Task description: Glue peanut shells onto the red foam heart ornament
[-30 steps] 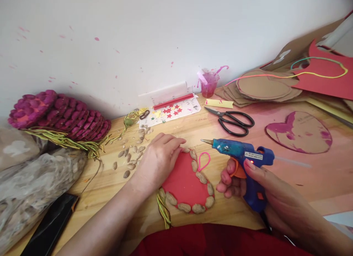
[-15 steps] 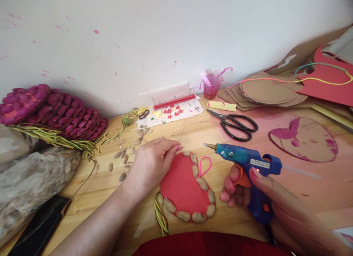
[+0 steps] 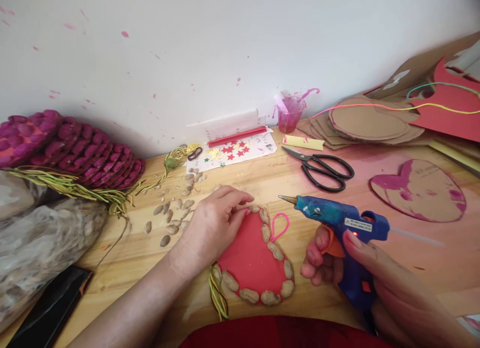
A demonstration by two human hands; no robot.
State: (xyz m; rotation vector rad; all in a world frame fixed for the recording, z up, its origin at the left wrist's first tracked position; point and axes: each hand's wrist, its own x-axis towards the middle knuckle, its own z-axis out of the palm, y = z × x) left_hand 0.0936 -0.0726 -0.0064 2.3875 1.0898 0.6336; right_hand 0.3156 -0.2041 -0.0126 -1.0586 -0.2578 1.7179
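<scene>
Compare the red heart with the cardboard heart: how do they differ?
The red heart has a plain red face; the cardboard heart is brown with purple paint patches. Peanuts line much of the red heart's edge; the cardboard heart shows none. Both lie flat on the table.

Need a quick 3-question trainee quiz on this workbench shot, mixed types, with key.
1. Which of the person's hands holds the blue glue gun?
2. True or false: peanuts line part of the edge of the red heart.
3. Fill in the blank: the black-handled tool lying on the table beyond the glue gun is a pair of ____.

Key:
1. The right hand.
2. True.
3. Scissors.
</scene>
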